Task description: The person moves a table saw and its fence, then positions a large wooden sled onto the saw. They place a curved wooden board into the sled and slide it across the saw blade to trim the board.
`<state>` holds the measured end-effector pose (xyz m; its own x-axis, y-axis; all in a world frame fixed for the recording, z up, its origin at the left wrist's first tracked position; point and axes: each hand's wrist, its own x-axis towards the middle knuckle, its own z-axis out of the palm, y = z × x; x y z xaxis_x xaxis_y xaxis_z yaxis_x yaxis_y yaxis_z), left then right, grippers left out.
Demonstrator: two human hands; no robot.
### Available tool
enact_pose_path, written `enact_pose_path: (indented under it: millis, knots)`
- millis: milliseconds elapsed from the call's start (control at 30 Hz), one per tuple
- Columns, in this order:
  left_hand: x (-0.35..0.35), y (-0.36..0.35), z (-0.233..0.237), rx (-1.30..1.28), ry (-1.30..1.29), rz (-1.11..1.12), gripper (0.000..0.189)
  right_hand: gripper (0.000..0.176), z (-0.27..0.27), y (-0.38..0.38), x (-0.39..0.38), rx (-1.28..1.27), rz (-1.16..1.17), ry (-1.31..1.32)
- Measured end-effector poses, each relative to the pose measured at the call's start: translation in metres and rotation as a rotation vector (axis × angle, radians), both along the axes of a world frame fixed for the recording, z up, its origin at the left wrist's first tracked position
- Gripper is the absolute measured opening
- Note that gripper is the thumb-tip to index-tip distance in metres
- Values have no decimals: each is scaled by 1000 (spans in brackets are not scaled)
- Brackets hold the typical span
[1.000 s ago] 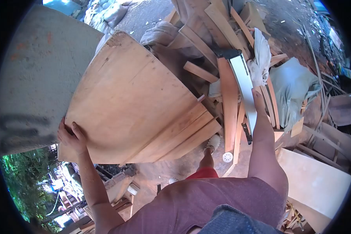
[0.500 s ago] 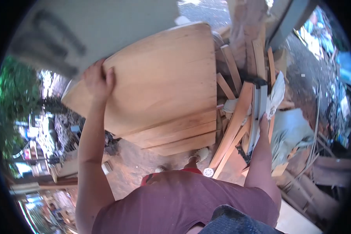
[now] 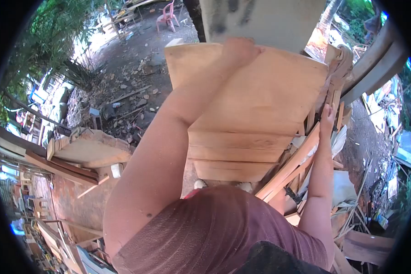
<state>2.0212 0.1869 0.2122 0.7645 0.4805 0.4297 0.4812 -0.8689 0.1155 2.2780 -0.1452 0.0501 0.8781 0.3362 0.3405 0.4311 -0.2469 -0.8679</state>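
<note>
A broad wooden panel (image 3: 255, 96) with grooves across its lower part stands tilted in front of my body. My left hand (image 3: 242, 51) is closed over its upper edge, beside a grey board (image 3: 269, 23) with dark marks behind it. To the right of the panel, my right hand (image 3: 327, 118) is at the loose wooden strips (image 3: 290, 160), its fingers stretched upward and slightly bent. Whether it touches a strip cannot be made out. A crumpled white sheet (image 3: 339, 140) lies just beside that hand.
Scrap wood and thin sticks are heaped at the right. A pale wooden slab (image 3: 93, 148) lies on the left, near a small white block (image 3: 117, 170). A pink plastic chair (image 3: 168, 17) stands far back on ground scattered with stones and leaves.
The view has swung left, showing more ground. My left hand stays on the panel's upper edge, now farther along it. The grey metal bar near my right hand no longer shows clearly.
</note>
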Motion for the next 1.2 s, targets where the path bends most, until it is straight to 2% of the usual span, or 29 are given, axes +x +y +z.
enact_pose_path:
  millis: [133,233,267,300,367,400,467,533,567,600,633,700,733,833,867,900,933,967,1000,1033,1067,1133,1167,1200]
  knots:
    - [-33,-27,7,30,35,-94,59,77,27,-9,-31,78,-30,-37]
    - [-60,-63,8,74,-6,-124,59,78,20,-24,-29,103,-39,-72]
    - [-71,-78,10,79,-3,-104,59,77,1,-34,-1,86,-17,-74]
    - [-86,-97,10,121,-28,-118,55,73,5,-40,-9,56,-19,-144]
    - [-122,-120,15,198,-71,-44,52,65,-17,-57,9,259,239,259]
    - [-140,-131,18,173,-94,-57,51,61,-55,-58,46,434,369,430]
    - [-170,-132,27,186,-115,-5,49,66,-64,-54,2,284,505,290]
    - [-204,-136,26,121,-151,69,53,56,-24,-43,-52,278,496,326]
    - [-222,-130,23,172,-219,70,51,56,-22,-33,-61,275,531,332]
    - [-240,-118,22,219,-288,57,50,53,-20,-27,-64,-29,553,112]
    - [-263,-109,20,204,-260,149,51,59,-18,-17,-75,-74,616,52]
    - [-302,-102,25,121,-320,395,40,71,1,17,-119,43,864,68]
    - [-328,-81,18,63,-345,522,28,77,15,28,-143,97,1000,100]
    - [-390,-68,36,394,14,648,28,95,62,47,-220,225,1409,201]
    - [-407,-65,49,207,-146,621,45,101,77,55,-247,267,1519,213]
    - [-412,-75,57,105,-334,463,58,100,114,52,-281,374,1653,184]
    - [-409,-88,66,238,-358,422,68,99,112,63,-295,325,1655,152]
    - [-405,-101,73,230,-446,361,71,98,109,75,-305,278,1662,116]
    - [-396,-115,83,245,-514,200,76,101,122,78,-323,262,1760,119]
    - [-394,-124,82,224,-521,202,76,104,135,83,-335,248,1864,118]
    - [-398,-131,79,230,-558,298,71,104,134,91,-337,228,1868,127]
    - [-428,-134,69,244,-588,423,65,96,129,120,-348,146,1949,687]
    - [-450,-128,62,153,-685,492,65,88,104,140,-347,264,1838,756]
    - [-479,-124,58,80,-789,573,65,77,86,166,-340,12,1643,293]
